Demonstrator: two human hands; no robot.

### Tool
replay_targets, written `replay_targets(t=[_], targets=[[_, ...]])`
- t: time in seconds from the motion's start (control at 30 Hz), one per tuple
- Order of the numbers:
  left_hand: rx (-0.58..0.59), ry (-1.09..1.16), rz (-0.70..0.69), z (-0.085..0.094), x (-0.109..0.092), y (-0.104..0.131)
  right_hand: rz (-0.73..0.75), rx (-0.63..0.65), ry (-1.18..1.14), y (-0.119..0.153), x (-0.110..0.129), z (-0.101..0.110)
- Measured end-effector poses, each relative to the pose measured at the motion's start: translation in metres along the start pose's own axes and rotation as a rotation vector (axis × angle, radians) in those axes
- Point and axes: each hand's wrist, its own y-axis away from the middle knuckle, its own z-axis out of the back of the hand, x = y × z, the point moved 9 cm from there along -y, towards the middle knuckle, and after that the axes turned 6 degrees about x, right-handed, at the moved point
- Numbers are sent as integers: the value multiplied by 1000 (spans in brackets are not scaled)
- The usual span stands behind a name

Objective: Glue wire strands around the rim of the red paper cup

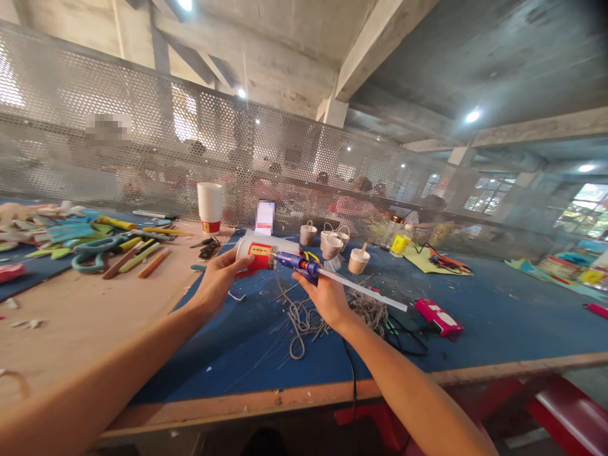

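Observation:
My left hand [222, 277] is closed round a white and red paper cup [260, 256] tipped on its side above the table. In my right hand [327, 297] is a blue hot glue gun [299, 263], its nozzle at the cup's base; whether it touches I cannot tell. A long translucent glue stick [370, 292] juts from the gun's rear toward the right. Beneath the hands, a heap of grey cord [308, 316] lies loose on the blue table. Just beyond stand several small cord-wrapped cups [331, 246], some with handles.
At the back left rises a stack of paper cups [209, 206]. Scissors [97, 252] and several tools lie on a tan board [156, 297]. A pink box [439, 318] with a black cable sits right. Behind the table runs a perforated metal screen [266, 152], with people beyond it.

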Motion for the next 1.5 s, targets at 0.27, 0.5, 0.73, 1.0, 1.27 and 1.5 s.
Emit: replay_targets(t=[0.27, 0.5, 0.73, 1.0, 1.27, 1.5], targets=[[-3, -13, -26, -1, -4, 2, -18, 14, -34, 0, -5, -2], [-18, -21, -26, 0, -5, 2, -21, 18, -14, -1, -3, 0], [-10, -25, -28, 0, -3, 1, -22, 17, -31, 0, -5, -1], [6, -47, -48, -5, -9, 4, -23, 3, -12, -1, -4, 2], [25, -59, -43, -4, -5, 3, -43, 12, 0, -1, -8, -1], [13, -81, -57, -2, -6, 3, -46, 5, -19, -1, -8, 1]])
